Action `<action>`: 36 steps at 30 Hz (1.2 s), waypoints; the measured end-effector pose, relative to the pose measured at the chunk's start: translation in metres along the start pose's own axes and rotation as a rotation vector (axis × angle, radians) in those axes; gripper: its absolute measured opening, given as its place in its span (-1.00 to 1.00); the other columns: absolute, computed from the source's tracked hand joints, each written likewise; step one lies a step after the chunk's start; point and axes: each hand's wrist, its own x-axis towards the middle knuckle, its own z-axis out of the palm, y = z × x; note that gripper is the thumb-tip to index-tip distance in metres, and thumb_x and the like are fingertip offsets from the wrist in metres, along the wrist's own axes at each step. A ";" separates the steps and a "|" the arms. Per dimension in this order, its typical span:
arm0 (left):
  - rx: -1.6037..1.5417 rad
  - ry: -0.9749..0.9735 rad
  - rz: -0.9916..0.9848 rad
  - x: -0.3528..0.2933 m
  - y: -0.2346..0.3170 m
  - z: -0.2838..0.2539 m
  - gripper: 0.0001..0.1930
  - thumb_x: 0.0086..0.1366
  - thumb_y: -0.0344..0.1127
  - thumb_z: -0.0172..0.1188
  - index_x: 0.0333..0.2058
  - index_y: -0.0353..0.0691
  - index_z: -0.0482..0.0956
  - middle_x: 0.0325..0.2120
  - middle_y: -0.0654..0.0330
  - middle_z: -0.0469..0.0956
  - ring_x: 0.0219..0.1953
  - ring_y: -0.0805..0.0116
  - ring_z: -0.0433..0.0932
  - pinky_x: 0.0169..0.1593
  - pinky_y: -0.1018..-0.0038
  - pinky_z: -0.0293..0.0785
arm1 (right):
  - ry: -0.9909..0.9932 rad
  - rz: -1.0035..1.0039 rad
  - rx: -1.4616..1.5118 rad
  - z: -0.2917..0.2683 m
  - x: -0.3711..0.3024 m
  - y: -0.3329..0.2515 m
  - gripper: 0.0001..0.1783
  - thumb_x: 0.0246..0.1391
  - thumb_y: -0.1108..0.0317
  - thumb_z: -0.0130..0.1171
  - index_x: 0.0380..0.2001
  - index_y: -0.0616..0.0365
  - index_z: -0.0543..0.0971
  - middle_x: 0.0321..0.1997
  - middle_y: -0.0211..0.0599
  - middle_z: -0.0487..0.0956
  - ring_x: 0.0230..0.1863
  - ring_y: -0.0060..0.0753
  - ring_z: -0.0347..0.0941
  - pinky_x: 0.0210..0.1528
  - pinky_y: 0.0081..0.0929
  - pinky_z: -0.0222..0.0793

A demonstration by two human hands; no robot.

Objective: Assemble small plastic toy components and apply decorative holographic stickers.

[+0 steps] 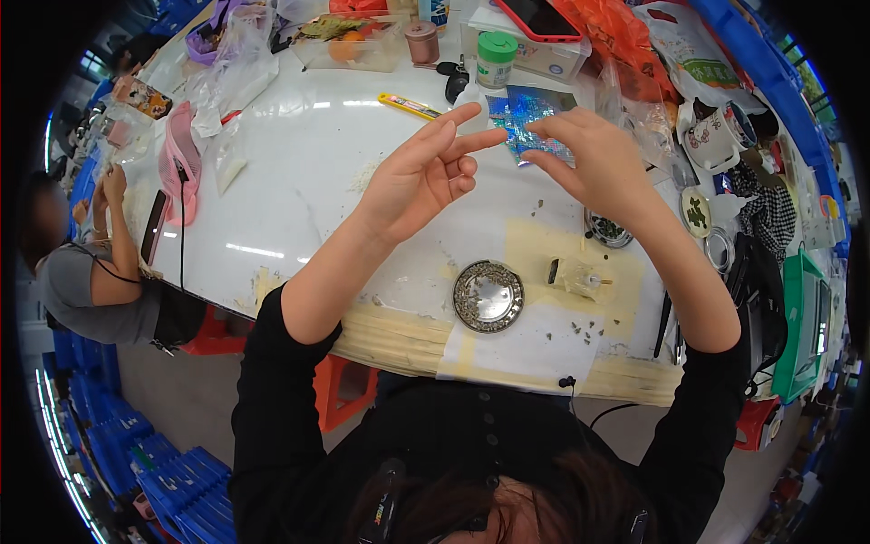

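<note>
Presently, L hand palm up, two digits extended, rest curled; R hand arched nr foil, thumb & fingers parted; both appear empty

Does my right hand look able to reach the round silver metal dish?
Probably yes: the round silver metal dish lies uncovered, and nothing sizeable seems to stand between it and your right hand.

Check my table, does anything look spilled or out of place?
Small dark bits lie loose outside the round metal dish, and pale grains are scattered left of the left hand. Both look spilled, lying in no container.
</note>
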 end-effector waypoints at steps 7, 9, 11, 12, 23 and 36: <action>-0.209 -0.035 -0.002 -0.001 -0.007 0.008 -0.49 0.50 -0.19 -0.19 0.33 -0.25 0.06 0.21 0.02 0.32 -0.33 0.53 0.30 -0.24 0.60 0.38 | -0.040 0.265 0.664 0.014 0.014 -0.016 -0.73 -0.02 0.28 0.34 -0.26 0.17 0.60 -0.33 -0.30 0.65 -0.36 -0.32 0.57 -0.24 -0.48 0.48; -0.284 -0.047 0.002 -0.001 -0.007 0.006 -0.53 0.51 -0.18 -0.19 0.29 -0.23 0.11 0.20 -0.03 0.32 -0.33 0.51 0.32 -0.23 0.58 0.39 | 0.057 0.250 0.722 0.017 0.014 -0.019 -0.77 -0.03 0.34 0.35 -0.28 0.13 0.60 -0.32 -0.34 0.63 -0.37 -0.34 0.55 -0.27 -0.50 0.47; -0.380 -0.070 0.004 0.001 -0.008 0.001 -0.60 0.51 -0.16 -0.19 0.22 -0.17 0.19 0.16 -0.11 0.35 -0.31 0.49 0.36 -0.21 0.55 0.40 | 0.180 0.085 0.493 0.012 0.014 -0.025 -0.80 -0.06 0.39 0.33 -0.31 0.09 0.58 -0.33 -0.37 0.59 -0.37 -0.34 0.53 -0.31 -0.49 0.45; -0.397 -0.055 0.002 0.001 -0.007 0.001 -0.61 0.51 -0.17 -0.20 0.21 -0.17 0.20 0.15 -0.13 0.36 -0.32 0.49 0.36 -0.21 0.56 0.40 | 0.239 0.004 0.376 0.009 0.015 -0.027 -0.80 -0.08 0.42 0.32 -0.32 0.06 0.58 -0.34 -0.39 0.57 -0.37 -0.34 0.52 -0.33 -0.48 0.45; -0.433 -0.047 -0.018 0.000 -0.006 -0.001 -0.64 0.52 -0.20 -0.20 0.19 -0.20 0.19 0.10 -0.20 0.39 -0.28 0.44 0.43 -0.18 0.53 0.46 | 0.265 -0.377 -0.066 0.018 0.015 -0.016 -0.83 -0.14 0.50 0.23 -0.41 0.05 0.52 -0.41 -0.44 0.45 -0.37 -0.33 0.44 -0.40 -0.40 0.37; -0.228 0.305 0.063 0.006 0.000 -0.020 -0.57 0.44 -0.21 -0.05 0.14 -0.40 0.26 -0.07 -0.05 0.45 -0.23 0.33 0.46 -0.11 0.47 0.49 | -0.317 0.206 0.589 0.056 0.005 0.000 -0.89 0.02 0.49 0.23 -0.36 0.26 0.56 -0.45 -0.28 0.61 -0.42 -0.41 0.54 -0.28 -0.49 0.45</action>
